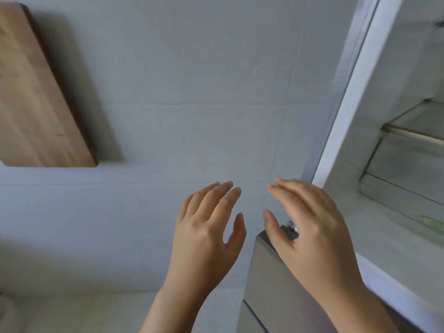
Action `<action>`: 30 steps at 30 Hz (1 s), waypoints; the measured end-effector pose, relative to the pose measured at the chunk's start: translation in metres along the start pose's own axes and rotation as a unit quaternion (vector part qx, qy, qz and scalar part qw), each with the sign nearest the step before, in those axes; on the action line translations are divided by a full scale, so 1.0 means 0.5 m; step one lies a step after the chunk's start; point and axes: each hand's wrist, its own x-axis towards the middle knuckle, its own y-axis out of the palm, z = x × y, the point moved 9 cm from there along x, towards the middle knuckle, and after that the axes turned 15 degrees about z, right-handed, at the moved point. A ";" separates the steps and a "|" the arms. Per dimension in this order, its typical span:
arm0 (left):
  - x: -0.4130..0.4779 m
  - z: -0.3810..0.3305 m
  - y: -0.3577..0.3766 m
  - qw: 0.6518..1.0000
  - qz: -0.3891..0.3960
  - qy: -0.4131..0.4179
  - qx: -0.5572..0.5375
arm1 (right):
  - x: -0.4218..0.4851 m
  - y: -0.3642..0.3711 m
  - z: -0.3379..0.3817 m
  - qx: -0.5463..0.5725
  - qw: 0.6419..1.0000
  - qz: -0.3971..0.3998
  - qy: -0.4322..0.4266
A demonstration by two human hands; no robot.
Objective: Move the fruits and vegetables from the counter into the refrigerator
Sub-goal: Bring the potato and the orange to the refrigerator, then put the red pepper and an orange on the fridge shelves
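The refrigerator (pixel 396 140) is standing open at right, something green (pixel 432 223) lying inside. Both hands, left hand (pixel 206 234) and right hand (pixel 310 227), are hovering centre-frame, fingers spread, empty. No produce is showing on the counter; likely soft, needing cupping underneath.

A cutting board (pixel 36 92) leans or hangs against the wall (pixel 192 80) at the upper left. Below the wall, along the bottom left, runs the table (pixel 84 311). The open refrigerator (pixel 394 212) takes up the right side, its door frame (pixel 353 87) rising beside the wall. Inside it, a shelf (pixel 415 133) sits at the upper right, with a clear bin (pixel 396 179) under it. The left hand (pixel 206 234) and the right hand (pixel 310 231) hang side by side at the lower middle, apart from each other, the right one in front of the refrigerator's lower left corner.
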 end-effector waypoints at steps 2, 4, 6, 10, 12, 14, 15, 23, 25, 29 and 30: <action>-0.031 0.042 -0.039 1.000 0.001 -0.018 0.018 | 0.013 0.030 0.054 0.008 1.000 0.006 -0.019; -0.064 0.091 -0.091 0.998 0.000 -0.039 0.039 | 0.035 0.063 0.120 0.027 0.999 0.016 -0.037; -0.104 0.150 -0.152 0.995 -0.005 -0.069 0.069 | 0.057 0.098 0.202 0.058 0.996 0.027 -0.068; -0.220 0.272 -0.283 0.978 -0.021 -0.160 0.129 | 0.087 0.178 0.398 0.119 0.981 0.058 -0.141; -0.284 0.326 -0.342 0.965 -0.021 -0.207 0.161 | 0.093 0.217 0.499 0.151 0.969 0.080 -0.178; -0.369 0.384 -0.412 0.945 -0.026 -0.262 0.195 | 0.093 0.264 0.620 0.182 0.953 0.100 -0.221; -0.392 0.398 -0.431 0.938 -0.030 -0.273 0.209 | 0.092 0.278 0.652 0.188 0.949 0.109 -0.228; -0.741 0.489 -0.662 0.816 -0.060 -0.484 0.311 | 0.001 0.376 1.078 0.320 0.842 0.187 -0.392; -0.811 0.495 -0.707 0.782 -0.075 -0.525 0.329 | -0.030 0.390 1.167 0.346 0.812 0.204 -0.424; -0.918 0.515 -0.796 0.724 -0.099 -0.572 0.372 | -0.075 0.418 1.336 0.386 0.754 0.233 -0.477; -0.939 0.524 -0.819 0.711 -0.105 -0.580 0.382 | -0.081 0.426 1.377 0.394 0.741 0.238 -0.489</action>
